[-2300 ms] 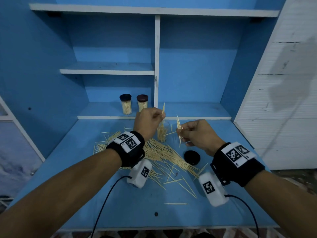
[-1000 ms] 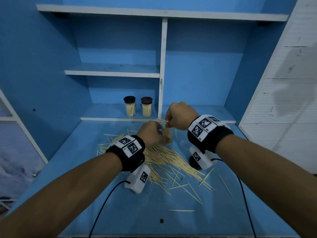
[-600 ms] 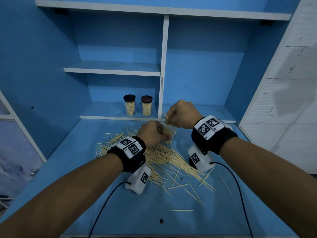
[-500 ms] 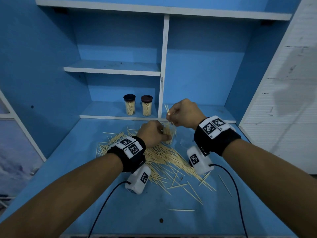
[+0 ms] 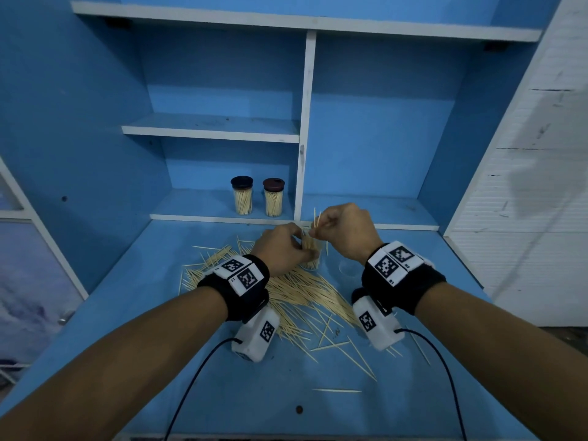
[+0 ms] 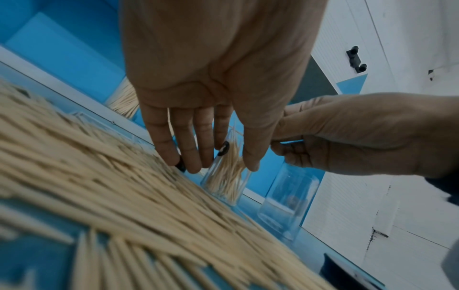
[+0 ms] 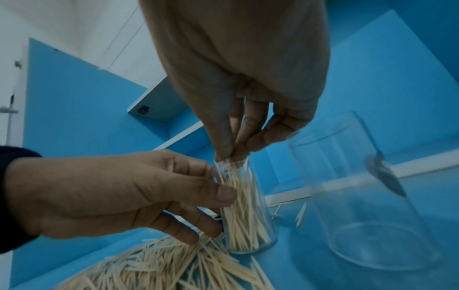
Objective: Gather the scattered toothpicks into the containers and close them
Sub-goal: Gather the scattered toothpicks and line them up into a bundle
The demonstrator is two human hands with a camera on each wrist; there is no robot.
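A clear container [image 5: 310,254] partly filled with toothpicks stands at the back of the blue desk. My left hand [image 5: 281,253] grips its side, thumb in front and fingers behind [image 7: 223,194]. My right hand [image 5: 342,230] hovers just over the container's mouth [image 7: 231,162] and pinches a few toothpicks [image 5: 316,218] that stick up from its fingers. A wide pile of loose toothpicks [image 5: 302,294] lies on the desk under both wrists [image 6: 99,176]. An empty clear container [image 5: 348,268] stands just right of the filled one [image 6: 288,196].
Two filled containers with dark lids [image 5: 243,198] [image 5: 273,200] stand on the low shelf behind. A white divider [image 5: 305,122] rises beside them. Single toothpicks [image 5: 337,390] lie toward the desk's front. A dark object, perhaps a lid [image 6: 345,270], lies at the right.
My right hand carried its toothpicks from the right side to above the container. My left hand dropped from a raised pinch to hold the container's side. Over the last half second both hands barely move.
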